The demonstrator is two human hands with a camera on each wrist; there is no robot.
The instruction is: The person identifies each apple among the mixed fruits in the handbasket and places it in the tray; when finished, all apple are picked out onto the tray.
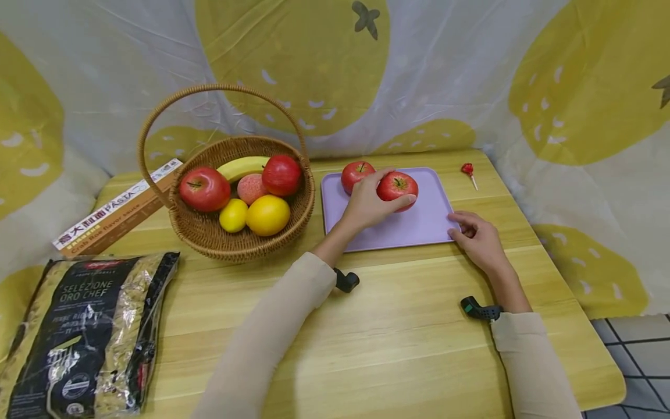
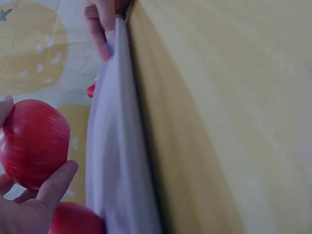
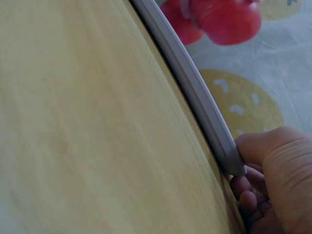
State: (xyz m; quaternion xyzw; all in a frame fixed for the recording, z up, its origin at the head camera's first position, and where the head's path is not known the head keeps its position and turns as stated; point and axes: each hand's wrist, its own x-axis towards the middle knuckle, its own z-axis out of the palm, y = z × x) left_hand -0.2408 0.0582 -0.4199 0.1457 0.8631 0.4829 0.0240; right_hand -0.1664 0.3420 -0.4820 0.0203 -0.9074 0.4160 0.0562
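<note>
Beige cloth sleeves (image 1: pixel 534 361) lead to a left hand (image 1: pixel 369 205) gripping a glossy round red apple (image 1: pixel 398 185) — probably firm, slippery, best cupped at its widest — above the lilac rectangular tray (image 1: pixel 419 226) whose corner the right hand (image 1: pixel 478 241) pinches.

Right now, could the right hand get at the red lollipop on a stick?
Probably yes: nothing stands between the right hand and the red lollipop, though that hand, pinching the rectangular lilac tray, must let go first.

Tray (image 1: pixel 425 226) pale purple; apples (image 1: pixel 399 186) red; basket (image 1: pixel 235 252) brown, woven pattern. Cloth (image 1: pixel 445 64) white, yellow fruit print. Table (image 1: pixel 398 331) yellowish wood grain; sleeves (image 1: pixel 267 337) plain beige.
</note>
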